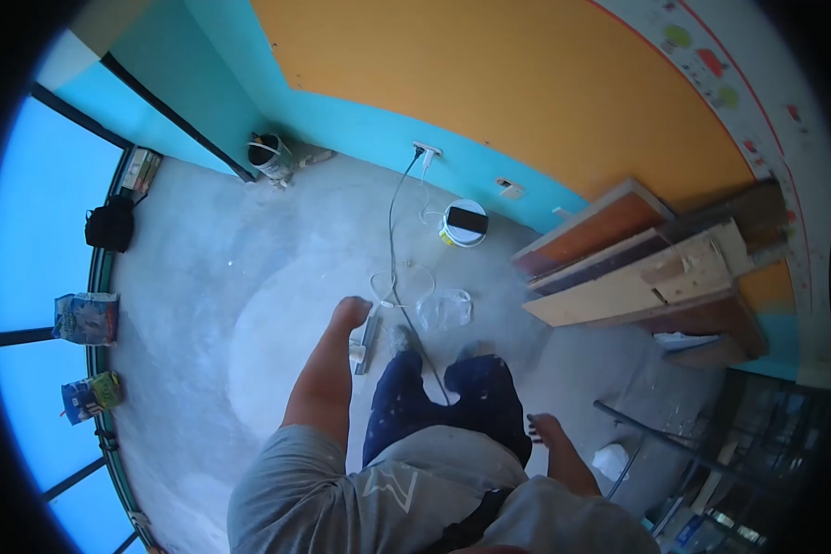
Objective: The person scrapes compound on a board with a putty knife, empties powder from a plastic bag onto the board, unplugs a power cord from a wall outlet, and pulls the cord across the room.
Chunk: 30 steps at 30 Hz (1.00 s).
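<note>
My left hand reaches forward over the floor, its fingers seemingly curled; whatever they may hold is hidden. Right beside it is a long, narrow grey tool with a pale part along one side, perhaps a trowel. Whether hand and tool touch, I cannot tell. A looped pale cable and a dark power cord run just ahead of that hand. Out to my right side, my right hand hangs with fingers apart, holding nothing I can see. A clear plastic bag lies in front of my feet.
Near the wall socket, a white bucket carries a dark flat phone-like object. Boards lean at the right wall. Another bucket stands in the far corner. Bags line the left window; metal framing stands at right.
</note>
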Motion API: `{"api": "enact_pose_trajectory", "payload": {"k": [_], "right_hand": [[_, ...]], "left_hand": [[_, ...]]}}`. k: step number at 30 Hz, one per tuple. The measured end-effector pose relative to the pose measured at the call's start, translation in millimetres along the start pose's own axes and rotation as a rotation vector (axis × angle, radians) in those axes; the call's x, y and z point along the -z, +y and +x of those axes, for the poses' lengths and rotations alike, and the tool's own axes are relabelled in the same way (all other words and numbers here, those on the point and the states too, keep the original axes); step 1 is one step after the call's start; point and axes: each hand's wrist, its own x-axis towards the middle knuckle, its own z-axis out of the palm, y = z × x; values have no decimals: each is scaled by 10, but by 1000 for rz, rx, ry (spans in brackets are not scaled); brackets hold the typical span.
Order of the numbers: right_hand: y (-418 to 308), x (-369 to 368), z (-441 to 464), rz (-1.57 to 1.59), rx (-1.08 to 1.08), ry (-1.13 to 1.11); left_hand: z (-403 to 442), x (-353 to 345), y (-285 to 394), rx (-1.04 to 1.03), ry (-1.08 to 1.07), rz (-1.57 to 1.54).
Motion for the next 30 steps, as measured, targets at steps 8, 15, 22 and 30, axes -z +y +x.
{"api": "enact_pose_trajectory", "payload": {"k": [8, 15, 22, 30], "right_hand": [[-163, 819, 795, -223, -329, -94], [-618, 1521, 1146, -193, -547, 22], [-406, 1813, 1344, -222, -713, 16], [-545, 1782, 1623, -209, -580, -35]], "left_hand": [[2865, 18, -357, 301, 356, -339], [4578, 644, -96, 498, 575, -590], [5488, 724, -181, 352, 596, -691], [4450, 98, -390, 518, 434, -590]]}}
